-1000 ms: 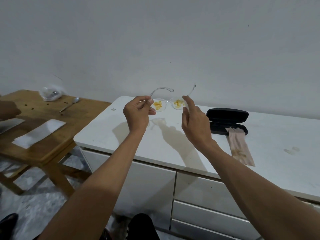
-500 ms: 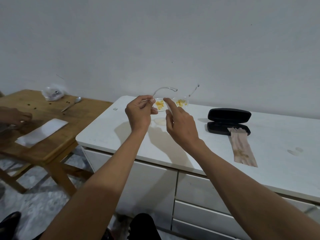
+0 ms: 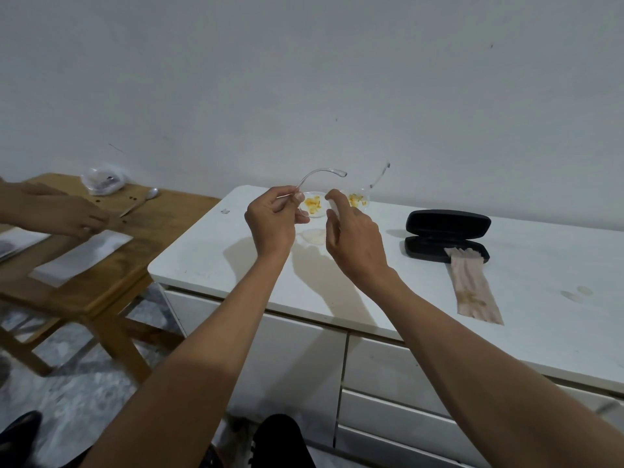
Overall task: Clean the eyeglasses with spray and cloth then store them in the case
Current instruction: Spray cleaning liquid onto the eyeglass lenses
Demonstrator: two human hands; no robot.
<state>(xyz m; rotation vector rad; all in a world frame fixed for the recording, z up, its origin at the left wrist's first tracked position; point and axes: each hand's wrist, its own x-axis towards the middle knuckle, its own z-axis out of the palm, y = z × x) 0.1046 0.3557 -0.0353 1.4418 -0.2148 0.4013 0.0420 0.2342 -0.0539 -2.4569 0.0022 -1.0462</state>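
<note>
I hold clear-framed eyeglasses (image 3: 315,207) up over the white cabinet top (image 3: 540,271); both lenses carry yellow smears. My left hand (image 3: 273,217) pinches the left temple arm near its hinge. My right hand (image 3: 354,238) is beside the glasses with its fingers apart, the index fingertip touching the frame between the lenses. An open black case (image 3: 445,236) lies to the right on the cabinet. A pinkish stained cloth (image 3: 472,288) lies with one end on the case's lower half. No spray bottle is in view.
A wooden table (image 3: 111,265) stands at the left with white paper (image 3: 81,255), a spoon (image 3: 141,201) and a plastic bag (image 3: 103,182). Another person's hand (image 3: 67,214) reaches over it. The cabinet has drawers below. A small smear marks the cabinet top at the far right.
My right hand let go of the right side of the glasses and moved left to the bridge. The other person's hand moved further onto the wooden table.
</note>
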